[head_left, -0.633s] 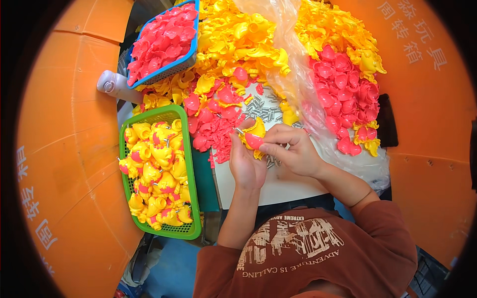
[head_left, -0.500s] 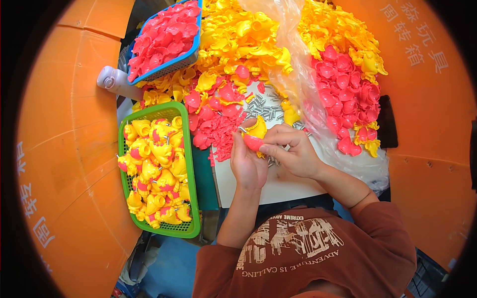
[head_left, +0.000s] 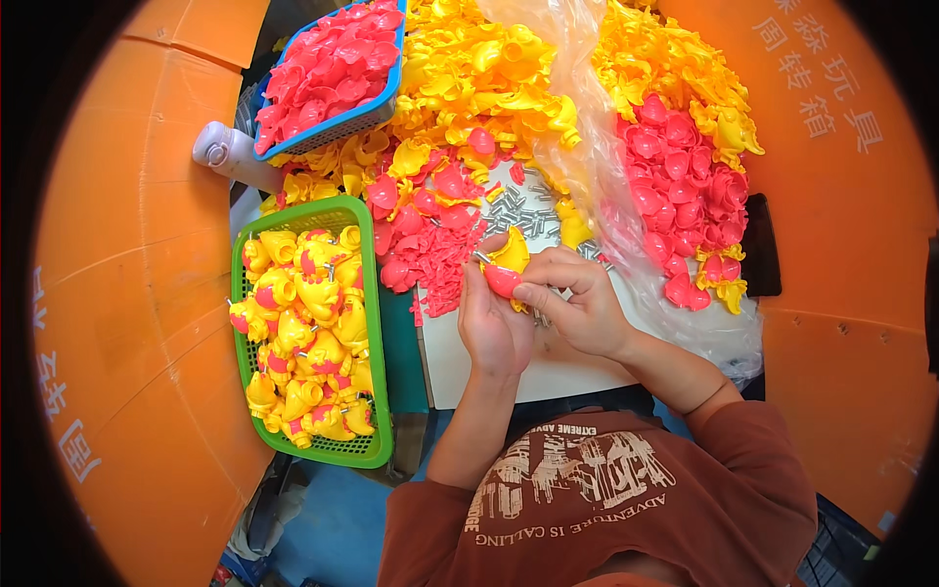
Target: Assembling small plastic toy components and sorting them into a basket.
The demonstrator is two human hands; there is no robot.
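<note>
Between my hands, over the white tabletop, is a small plastic toy part (head_left: 505, 274), a yellow shell with a rounded pink piece against it. A short metal pin (head_left: 480, 257) sticks out at its left side, beside my left fingertips. My left hand (head_left: 496, 328) closes on the part from the left and below. From the right, my right hand (head_left: 579, 301) pinches the pink piece between thumb and fingers. Just beyond lie loose metal pins (head_left: 523, 213) and a heap of small pink pieces (head_left: 430, 256).
A green basket (head_left: 376, 333) at left holds assembled yellow and pink parts. Behind it are a purple bottle (head_left: 231, 157) and a blue basket (head_left: 342, 127) of pink shells. Yellow shells (head_left: 479, 73) pile up at the back; clear plastic sheeting (head_left: 597, 166) crosses them. Pink shells (head_left: 675, 186) lie right.
The hands and the toy part have barely shifted, a few pixels to the right in view. The grip on the part looks the same.
</note>
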